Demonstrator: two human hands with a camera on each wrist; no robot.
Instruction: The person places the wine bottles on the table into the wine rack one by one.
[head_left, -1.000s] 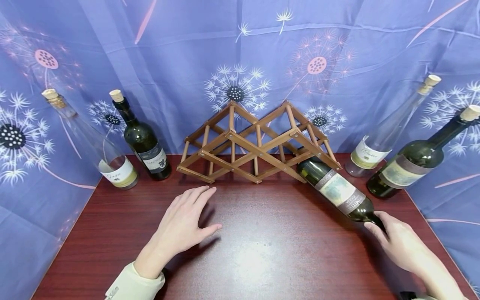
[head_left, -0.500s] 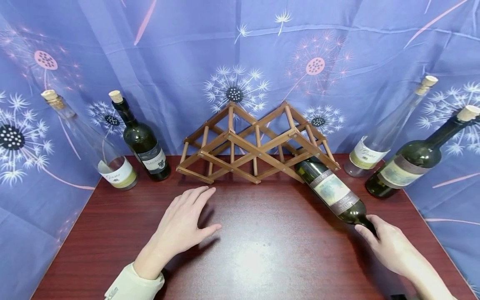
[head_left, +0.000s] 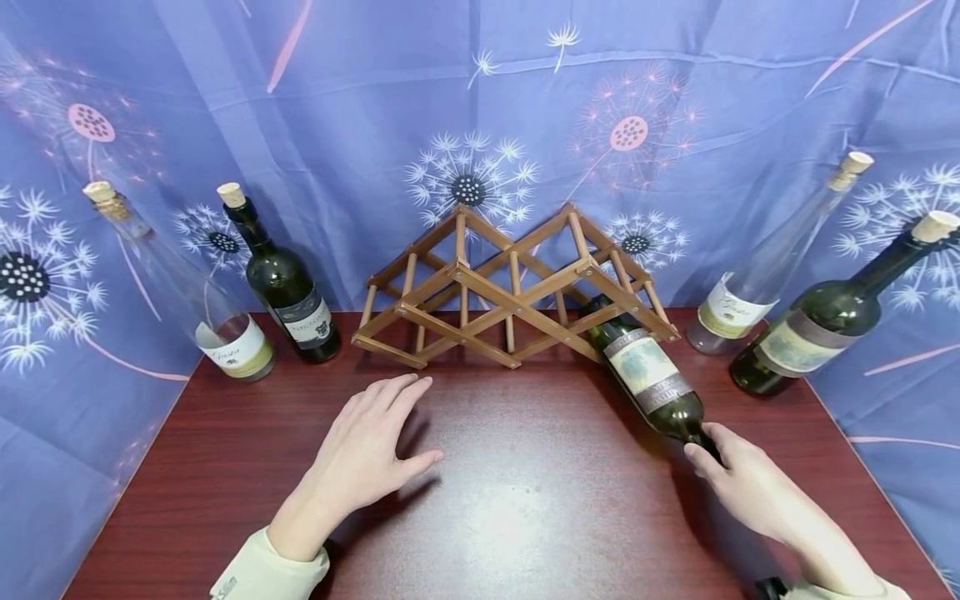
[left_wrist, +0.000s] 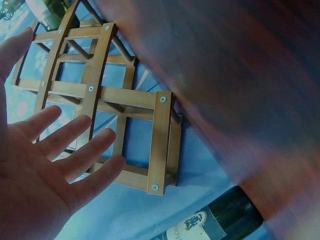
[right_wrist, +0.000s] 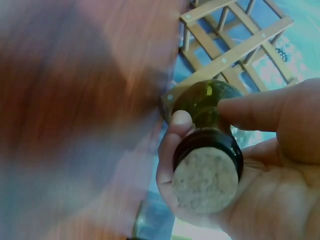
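Observation:
My right hand (head_left: 750, 483) grips a dark green wine bottle (head_left: 643, 367) by its neck. The bottle lies tilted, its base inside the right end of the wooden lattice wine rack (head_left: 517, 304) and its neck toward me. In the right wrist view the cork (right_wrist: 205, 180) in its mouth faces the camera, with thumb and fingers around the neck. My left hand (head_left: 356, 450) is over the table in front of the rack's left part, fingers spread and holding nothing. The left wrist view shows its palm (left_wrist: 35, 185) beside the rack.
At the left stand a clear corked bottle (head_left: 236, 342) and a dark green one (head_left: 303, 312). Another clear bottle (head_left: 731, 312) and a green one (head_left: 802, 342) stand at the right. A blue dandelion-print cloth (head_left: 337, 125) hangs behind the reddish wooden table (head_left: 487, 467).
My right hand has moved left, swinging the bottle's neck leftward, and the base has slid a little farther into the rack. The left hand has stayed in place.

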